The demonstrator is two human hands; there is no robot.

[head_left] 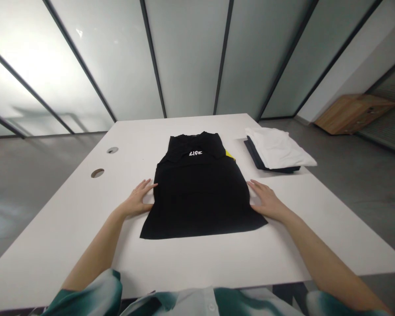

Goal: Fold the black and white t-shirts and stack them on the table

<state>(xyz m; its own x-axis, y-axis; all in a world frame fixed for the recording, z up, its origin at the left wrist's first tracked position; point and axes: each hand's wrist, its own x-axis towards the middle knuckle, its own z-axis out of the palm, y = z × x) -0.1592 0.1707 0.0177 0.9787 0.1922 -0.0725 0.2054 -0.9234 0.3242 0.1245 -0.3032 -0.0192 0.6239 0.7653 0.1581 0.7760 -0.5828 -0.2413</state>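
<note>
A black T-shirt point(200, 197) lies flat on the white table, its hem towards me and its neckline at the far end. White lettering shows on its upper part, and a bit of yellow peeks out at its right edge. The sleeves do not stick out at the sides. My left hand point(138, 198) rests at the shirt's left edge, fingers spread, fingertips at the cloth. At the right edge my right hand point(266, 201) lies in the same way, open with its fingers apart. Neither hand grips anything.
Folded clothes, a white garment point(279, 148) over a dark one point(258, 159), sit at the table's right side. Two round holes point(98, 173) pierce the table point(69, 228) on the left. Frosted glass panels point(187, 57) stand behind. A wooden cabinet point(352, 114) is at the far right.
</note>
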